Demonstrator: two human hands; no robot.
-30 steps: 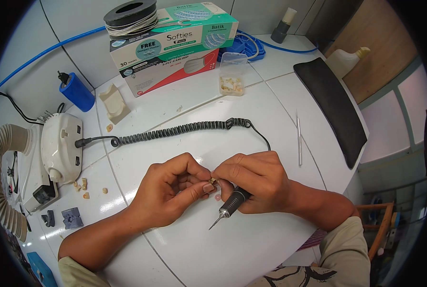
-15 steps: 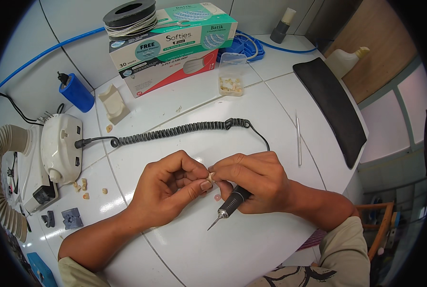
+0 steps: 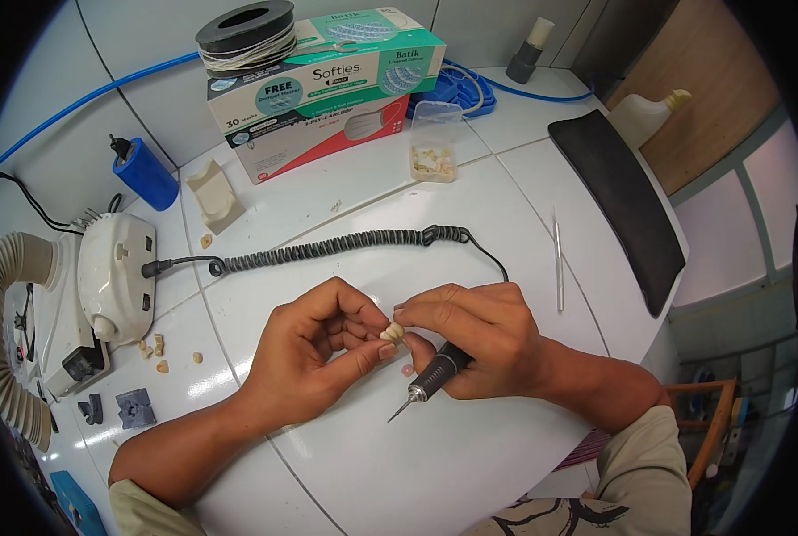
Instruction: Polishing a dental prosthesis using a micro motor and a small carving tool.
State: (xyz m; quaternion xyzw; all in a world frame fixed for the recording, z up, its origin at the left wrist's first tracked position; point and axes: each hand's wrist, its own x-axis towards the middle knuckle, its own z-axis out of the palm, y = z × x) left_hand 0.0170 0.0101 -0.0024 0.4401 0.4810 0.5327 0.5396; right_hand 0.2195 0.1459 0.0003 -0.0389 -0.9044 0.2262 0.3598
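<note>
Thumb and fingertips of my left hand (image 3: 305, 357) are closed on a small cream dental bridge (image 3: 392, 331), with several tooth shapes showing. My right hand (image 3: 488, 344) is wrapped round a black rotary handpiece (image 3: 439, 371), whose thin metal bur points down and left, apart from the bridge. The right index fingertip and thumb are close against the bridge; whether they grip it too I cannot tell. A small pink disc (image 3: 407, 370) lies on the white table beside the handpiece.
A coiled black cord (image 3: 327, 243) runs from a white control unit (image 3: 113, 281) at the left. Loose tooth pieces (image 3: 158, 344) lie near it. Mask boxes (image 3: 327, 98), a clear box of teeth (image 3: 433, 161), a slim metal tool (image 3: 559, 268) and a black pad (image 3: 618, 210) lie beyond my hands.
The dental bridge has been turned between my fingers, and more of its tooth shapes show now. My fingertips have shifted slightly; the handpiece stays nearly in place.
</note>
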